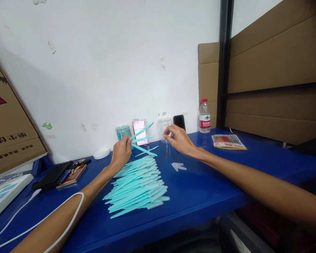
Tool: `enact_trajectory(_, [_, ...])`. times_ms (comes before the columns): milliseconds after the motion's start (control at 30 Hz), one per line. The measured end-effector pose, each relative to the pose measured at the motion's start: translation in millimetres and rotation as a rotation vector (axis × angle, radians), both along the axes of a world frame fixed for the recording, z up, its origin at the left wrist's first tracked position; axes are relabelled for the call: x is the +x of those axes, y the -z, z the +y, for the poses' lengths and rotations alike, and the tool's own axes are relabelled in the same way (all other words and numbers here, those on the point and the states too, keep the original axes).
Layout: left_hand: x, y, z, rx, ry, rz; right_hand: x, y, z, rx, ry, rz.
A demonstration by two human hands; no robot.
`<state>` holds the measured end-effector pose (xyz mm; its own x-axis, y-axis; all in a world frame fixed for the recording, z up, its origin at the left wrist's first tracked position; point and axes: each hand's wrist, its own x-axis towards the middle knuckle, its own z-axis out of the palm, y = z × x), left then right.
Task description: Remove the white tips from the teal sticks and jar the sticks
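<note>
Fanned out from my left hand are several slim turquoise sticks, which look like eyebrow razors; the fingers pinch them at one end. My right hand is raised in front of a clear plastic jar, its thumb and fingertips drawn together; whatever they may hold is too small to make out. Below my left hand lies a large pile of the same turquoise razors, with pale ends pointing right. One loose razor rests behind the pile. A few translucent caps sit to its right.
A filled jar of turquoise razors, a lit phone and a dark phone stand by the wall. A white lid, black wallet, water bottle and snack packet are around. A white cable crosses my left forearm.
</note>
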<state>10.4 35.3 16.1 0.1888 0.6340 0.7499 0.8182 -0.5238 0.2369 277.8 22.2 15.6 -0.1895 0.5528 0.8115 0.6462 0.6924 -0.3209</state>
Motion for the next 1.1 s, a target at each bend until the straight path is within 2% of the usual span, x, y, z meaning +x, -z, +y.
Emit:
enact_trajectory(100, [-0.9, 0.4, 1.4, 0.0, 0.01, -0.038, -0.5, 0.2, 2.7, -0.072, -0.034, 0.054])
enact_trajectory(333, [-4.5, 0.2, 7.3, -0.008, 0.027, -0.204, -6.0, 2.5, 8.0, -0.641, -0.338, 0.413])
enact_trajectory(467, [-7.1, 1.3, 12.5, -0.045, 0.061, -0.294, -8.3, 1.9, 1.6, -0.838, -0.474, 0.538])
enact_trajectory(667, [-8.5, 1.7, 13.6, -0.057, 0.085, -0.339, -7.8, 5.6, -0.1, -0.901, -0.531, 0.545])
enact_trajectory(933, [-9.9, 2.1, 15.7, -0.053, 0.076, -0.345, -10.2, 6.8, 1.0, -0.903, -0.469, 0.561])
enact_trajectory(1100, [-10.8, 1.8, 15.9, -0.044, 0.085, -0.37, -9.1, 7.0, -0.5, -0.912, -0.516, 0.546])
